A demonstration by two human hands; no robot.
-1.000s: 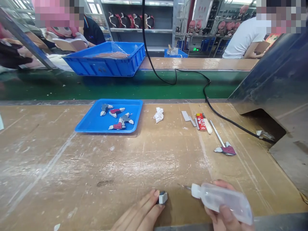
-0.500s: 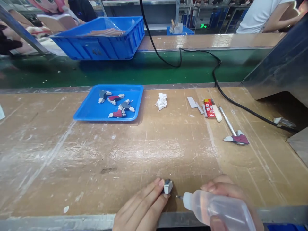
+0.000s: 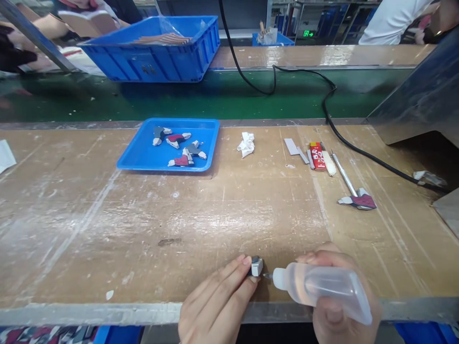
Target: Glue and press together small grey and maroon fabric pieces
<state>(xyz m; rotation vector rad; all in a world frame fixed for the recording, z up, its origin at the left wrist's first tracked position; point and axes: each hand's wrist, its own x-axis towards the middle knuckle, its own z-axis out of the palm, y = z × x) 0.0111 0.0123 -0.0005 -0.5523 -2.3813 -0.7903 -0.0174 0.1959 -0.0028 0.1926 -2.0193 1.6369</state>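
Near the front edge of the bench, my left hand point(image 3: 220, 298) pinches a small grey and white moulded piece point(image 3: 256, 267) between fingertips and thumb. Part of that piece is hidden by the fingers. My right hand point(image 3: 337, 306) is wrapped round a clear squeeze bottle point(image 3: 322, 289) with a white cap. The bottle lies nearly level, its thin metal tip point(image 3: 268, 275) pointing left at the white end of the piece. Tip and piece are very close; I cannot tell whether they touch.
Further back stands a blue tray point(image 3: 125, 163) with several small grey, maroon and white pieces. A crumpled tissue point(image 3: 246, 145), a red packet point(image 3: 317, 156) and a metal rod point(image 3: 344, 173) by a maroon piece point(image 3: 363, 199) lie to the right. A black cable point(image 3: 373, 160) crosses behind.
The bottle's tip has come closer to the piece, and the bottle is more level. My left hand still holds the piece. The whole view has shifted slightly.
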